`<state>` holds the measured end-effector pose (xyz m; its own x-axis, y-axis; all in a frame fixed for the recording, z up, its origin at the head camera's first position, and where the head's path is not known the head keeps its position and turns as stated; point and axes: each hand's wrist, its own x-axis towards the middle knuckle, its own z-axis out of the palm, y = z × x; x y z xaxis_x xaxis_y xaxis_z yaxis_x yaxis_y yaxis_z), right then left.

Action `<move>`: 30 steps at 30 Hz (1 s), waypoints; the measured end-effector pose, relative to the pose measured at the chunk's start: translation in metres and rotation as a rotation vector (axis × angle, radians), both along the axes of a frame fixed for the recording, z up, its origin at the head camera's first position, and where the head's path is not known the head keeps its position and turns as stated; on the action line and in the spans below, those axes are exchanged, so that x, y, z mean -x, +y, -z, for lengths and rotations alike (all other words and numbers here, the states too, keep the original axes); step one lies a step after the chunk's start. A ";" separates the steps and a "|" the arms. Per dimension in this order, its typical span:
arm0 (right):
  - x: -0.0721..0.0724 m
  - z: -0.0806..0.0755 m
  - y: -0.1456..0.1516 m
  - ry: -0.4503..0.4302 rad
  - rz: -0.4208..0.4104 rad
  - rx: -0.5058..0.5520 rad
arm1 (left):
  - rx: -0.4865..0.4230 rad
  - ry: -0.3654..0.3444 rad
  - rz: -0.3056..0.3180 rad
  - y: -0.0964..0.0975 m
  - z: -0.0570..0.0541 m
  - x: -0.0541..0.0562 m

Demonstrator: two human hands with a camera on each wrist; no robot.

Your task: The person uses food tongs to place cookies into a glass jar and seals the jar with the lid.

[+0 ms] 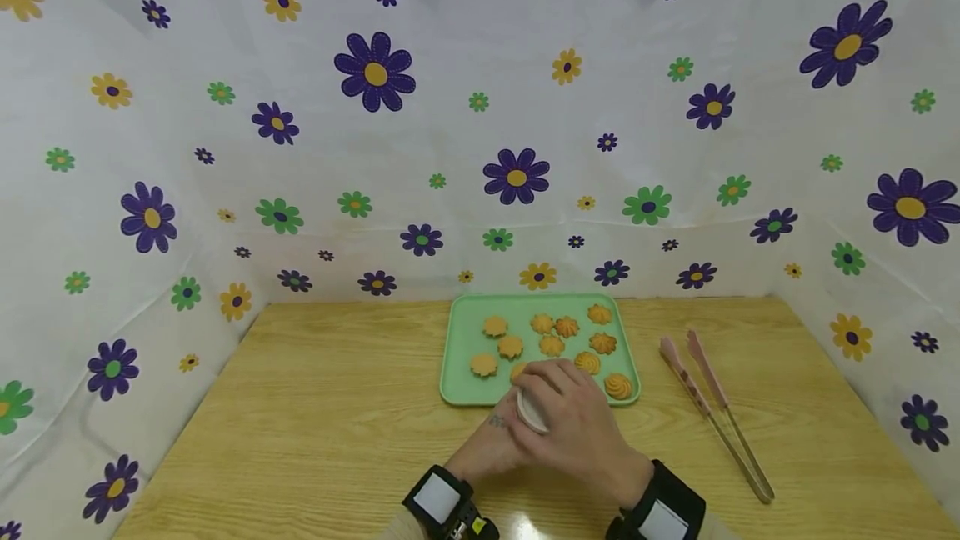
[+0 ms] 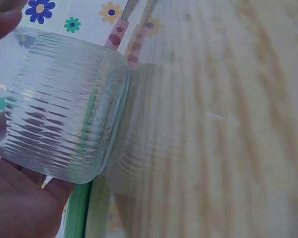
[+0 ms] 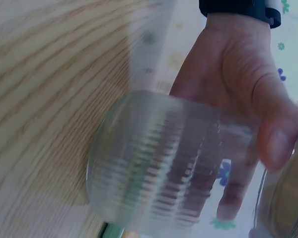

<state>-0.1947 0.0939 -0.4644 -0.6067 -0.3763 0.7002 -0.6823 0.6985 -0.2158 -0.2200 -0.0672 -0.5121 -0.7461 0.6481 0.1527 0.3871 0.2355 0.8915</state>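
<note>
A ribbed clear glass jar [image 2: 64,109] stands on the table, and no contents show through its wall. My left hand [image 1: 491,444] grips the jar from the side; the right wrist view shows its thumb near the mouth and fingers behind the glass. Over the top is my right hand [image 1: 577,423], its thumb and fingers curled round a round pale lid [image 1: 532,411]. In the right wrist view the lid [image 3: 288,193] has a clear rim and sits at the jar's mouth. Whether it touches the mouth I cannot tell.
Behind the hands lies a green tray [image 1: 465,386] with several cookies [image 1: 551,346], partly hidden by the right hand. Tongs [image 1: 723,423] with pink spotted ends rest on the table to the right. A flower-patterned curtain [image 1: 450,140] encloses the wooden table [image 1: 322,423].
</note>
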 end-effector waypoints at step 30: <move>0.029 0.001 0.024 0.016 -0.479 0.009 | -0.167 -0.214 0.054 0.000 0.003 0.003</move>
<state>-0.2234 0.1179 -0.4652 -0.3557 -0.6049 0.7124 -0.9303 0.3024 -0.2077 -0.2230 -0.0668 -0.5151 -0.7381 0.6667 0.1036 0.1942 0.0628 0.9790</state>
